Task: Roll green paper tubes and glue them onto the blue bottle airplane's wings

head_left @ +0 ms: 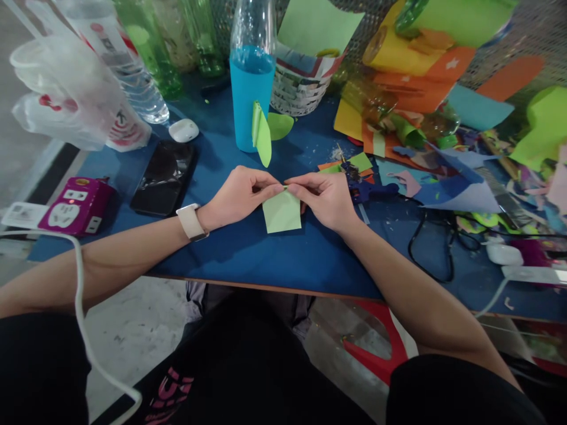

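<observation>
A small light green square of paper (282, 213) hangs between my two hands, above the blue tabletop. My left hand (243, 192) pinches its top edge between thumb and fingers. Close beside it, my right hand (326, 198) pinches the same top edge, and the fingertips of both hands nearly meet there. The lower part of the paper is flat and uncovered. Behind my hands stands a bottle (252, 88) with a blue lower part, and green leaf-shaped paper pieces (264, 139) stick out from its side.
A black phone (165, 177), a purple power adapter (73, 206) and a white earbud case (183, 130) lie to the left. On the right are a blue glue gun (374, 190), its black cable (414, 236) and piled paper scraps (460, 183). A woven basket (296, 88) stands behind.
</observation>
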### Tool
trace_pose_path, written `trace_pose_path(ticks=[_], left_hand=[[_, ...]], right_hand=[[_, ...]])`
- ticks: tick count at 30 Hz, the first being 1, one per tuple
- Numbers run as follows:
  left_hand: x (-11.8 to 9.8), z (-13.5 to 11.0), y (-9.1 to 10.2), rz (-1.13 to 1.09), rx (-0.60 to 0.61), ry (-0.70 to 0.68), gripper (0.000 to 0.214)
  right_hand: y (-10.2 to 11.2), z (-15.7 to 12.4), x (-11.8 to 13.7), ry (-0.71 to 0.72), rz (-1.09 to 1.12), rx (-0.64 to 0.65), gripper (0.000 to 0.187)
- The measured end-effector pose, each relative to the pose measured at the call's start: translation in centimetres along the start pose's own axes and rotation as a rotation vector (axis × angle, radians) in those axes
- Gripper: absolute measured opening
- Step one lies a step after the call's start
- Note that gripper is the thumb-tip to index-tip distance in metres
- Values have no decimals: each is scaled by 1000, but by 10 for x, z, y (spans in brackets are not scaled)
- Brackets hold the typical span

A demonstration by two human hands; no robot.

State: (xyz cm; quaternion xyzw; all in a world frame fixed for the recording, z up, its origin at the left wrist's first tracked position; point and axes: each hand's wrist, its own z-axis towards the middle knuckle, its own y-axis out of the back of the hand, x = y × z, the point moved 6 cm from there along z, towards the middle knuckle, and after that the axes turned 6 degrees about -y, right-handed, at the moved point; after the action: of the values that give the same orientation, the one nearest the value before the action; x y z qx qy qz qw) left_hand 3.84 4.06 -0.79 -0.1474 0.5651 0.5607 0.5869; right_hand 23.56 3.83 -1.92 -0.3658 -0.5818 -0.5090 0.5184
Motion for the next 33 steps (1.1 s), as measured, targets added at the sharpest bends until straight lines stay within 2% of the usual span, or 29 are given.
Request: trace_pose_path(ticks=[10,18,21,25,33], left_hand=[[-3,6,5,35,53,-23,50],[-4,6,4,60,61,-59,38],[-5,6,4,77,67,-72,40],[-4,7,3,81,77,-64,45],[0,7,3,98,105,-61,36]], right_hand=[[-3,2,-6,-13,11,31,52],[-4,-2,3,54,-70,12,51],[-4,-3,2,66,-89,-12,49],[-4,-3,1,64,-69,-14,46],[-2,-1,-3,26,-57,-12,46]])
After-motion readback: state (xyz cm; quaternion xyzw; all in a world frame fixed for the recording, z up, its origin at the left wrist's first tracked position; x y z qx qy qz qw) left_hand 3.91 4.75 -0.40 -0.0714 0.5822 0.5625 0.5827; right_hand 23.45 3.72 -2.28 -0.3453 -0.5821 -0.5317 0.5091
